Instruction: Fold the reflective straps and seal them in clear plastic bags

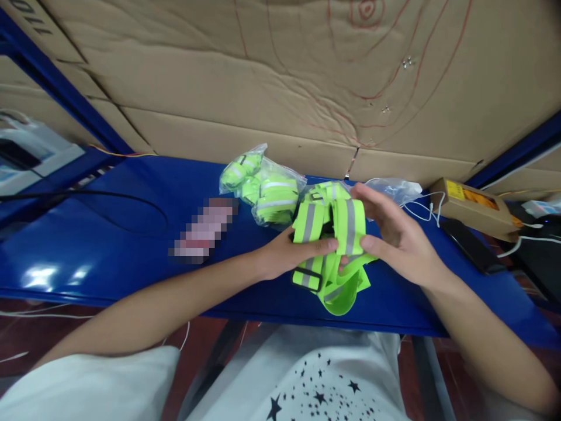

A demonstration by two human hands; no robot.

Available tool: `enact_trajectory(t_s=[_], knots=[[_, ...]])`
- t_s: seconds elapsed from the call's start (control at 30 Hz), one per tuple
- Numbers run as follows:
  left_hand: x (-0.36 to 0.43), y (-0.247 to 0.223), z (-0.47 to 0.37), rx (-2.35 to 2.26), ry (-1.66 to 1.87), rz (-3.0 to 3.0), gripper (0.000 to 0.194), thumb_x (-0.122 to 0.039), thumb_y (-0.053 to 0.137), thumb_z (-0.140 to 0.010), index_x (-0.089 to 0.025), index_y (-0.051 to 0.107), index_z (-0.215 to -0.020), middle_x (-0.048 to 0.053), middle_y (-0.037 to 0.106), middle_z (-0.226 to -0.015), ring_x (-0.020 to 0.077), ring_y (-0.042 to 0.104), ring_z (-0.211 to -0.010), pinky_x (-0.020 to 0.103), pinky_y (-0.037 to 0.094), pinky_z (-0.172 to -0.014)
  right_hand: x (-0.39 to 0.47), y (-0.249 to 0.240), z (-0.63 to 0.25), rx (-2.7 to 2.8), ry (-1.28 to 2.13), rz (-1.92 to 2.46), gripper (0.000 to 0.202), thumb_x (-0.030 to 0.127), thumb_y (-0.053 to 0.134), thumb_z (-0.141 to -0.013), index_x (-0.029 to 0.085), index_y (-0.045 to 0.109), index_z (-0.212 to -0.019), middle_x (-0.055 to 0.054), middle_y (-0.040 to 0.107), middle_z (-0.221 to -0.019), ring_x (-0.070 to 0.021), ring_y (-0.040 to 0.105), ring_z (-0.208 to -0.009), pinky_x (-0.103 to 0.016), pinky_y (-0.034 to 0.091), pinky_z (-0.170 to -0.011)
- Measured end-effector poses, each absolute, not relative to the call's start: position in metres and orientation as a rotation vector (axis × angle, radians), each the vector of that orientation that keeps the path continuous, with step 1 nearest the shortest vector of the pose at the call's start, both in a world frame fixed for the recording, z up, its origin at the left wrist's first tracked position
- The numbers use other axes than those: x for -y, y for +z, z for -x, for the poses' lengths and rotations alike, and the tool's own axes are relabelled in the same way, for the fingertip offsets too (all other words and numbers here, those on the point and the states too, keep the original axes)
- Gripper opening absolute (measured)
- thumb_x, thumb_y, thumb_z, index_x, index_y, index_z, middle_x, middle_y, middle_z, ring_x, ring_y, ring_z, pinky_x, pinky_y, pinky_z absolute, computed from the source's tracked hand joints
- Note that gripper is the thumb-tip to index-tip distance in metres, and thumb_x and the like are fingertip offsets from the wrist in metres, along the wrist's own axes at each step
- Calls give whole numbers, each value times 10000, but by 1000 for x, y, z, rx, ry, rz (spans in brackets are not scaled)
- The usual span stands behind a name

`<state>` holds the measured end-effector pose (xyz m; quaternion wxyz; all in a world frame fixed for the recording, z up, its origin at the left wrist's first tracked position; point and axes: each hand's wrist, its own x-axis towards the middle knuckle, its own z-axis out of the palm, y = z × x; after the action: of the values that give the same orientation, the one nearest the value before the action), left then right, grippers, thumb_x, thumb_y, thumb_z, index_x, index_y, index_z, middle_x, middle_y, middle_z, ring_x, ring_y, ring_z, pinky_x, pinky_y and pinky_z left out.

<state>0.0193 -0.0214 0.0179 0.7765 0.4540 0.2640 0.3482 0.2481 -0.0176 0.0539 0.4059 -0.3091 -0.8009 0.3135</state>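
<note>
Tan flat cardboard strip (47, 36), upper left: black printed "110". Yellow rectangular label (454, 190) on brown cardboard box (468, 217): illegible.

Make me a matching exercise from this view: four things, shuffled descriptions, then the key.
Things:
1. Loose reflective strap
2. Reflective strap bundles
3. Small cardboard box
4. Large cardboard panel

Descriptions:
A. Marked with red lines
B. Gripped by the left hand
C. To the right of the right hand
D. Inside clear plastic

Pairs: 1-B, 2-D, 3-C, 4-A
</note>
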Motion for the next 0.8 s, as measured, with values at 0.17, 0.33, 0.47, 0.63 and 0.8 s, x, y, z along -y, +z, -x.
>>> enact_trajectory(t_s=[0.17, 0.33, 0.47, 0.63, 0.8], knots=[[25, 12, -23, -541, 683, -1068, 253, -305, 867, -786, -155, 749, -952, 41, 770, -852, 169, 736, -776, 306, 610, -770, 24, 38, -231, 1747, 1473, 847, 224, 369, 759, -891, 238, 664, -1045, 10, 739, -820, -204, 748, -634, -360, 660, -580], [22, 8, -21, -383, 570, -1033, 450, -398, 881, -761, -171, 753, -1128, 112, 787, -1102, 264, 743, -1073, 374, 593, -935, 36, 40, -226, 1673, 1223, 894, 251, 330, 785, -871, 238, 680, -1079, 44, 681, -715, -137, 645, -492, -281, 577, -458], [23, 14, -18, -368, 444, -1228, 369, -358, 769, -889, -221, 735, -1230, 95, 735, -1288, 252, 658, -1270, 399, 525, -1080, 47, 45, -226, 1787, 738, 860, 221, 330, 767, -886, 251, 708, -1083, 16, 722, -752, -165, 688, -603, -280, 574, -502], [30, 32, -13, -266, 421, -1288, 525, -445, 761, -884, -209, 667, -1343, 151, 698, -1340, 300, 652, -1279, 436, 553, -1049, 57, 57, -227, 1799, 352, 865, 287, 312, 761, -888, 302, 720, -1172, -9, 774, -924, -195, 715, -653, -324, 592, -528], [43, 38, -10, -355, 490, -1406, 451, -344, 834, -813, -174, 729, -1217, 146, 769, -1156, 302, 733, -1100, 467, 581, -1002, 48, 68, -227, 1693, -22, 720, 297, 266, 749, -897, 256, 725, -1193, -60, 779, -1065, -264, 759, -900, -404, 648, -771]])
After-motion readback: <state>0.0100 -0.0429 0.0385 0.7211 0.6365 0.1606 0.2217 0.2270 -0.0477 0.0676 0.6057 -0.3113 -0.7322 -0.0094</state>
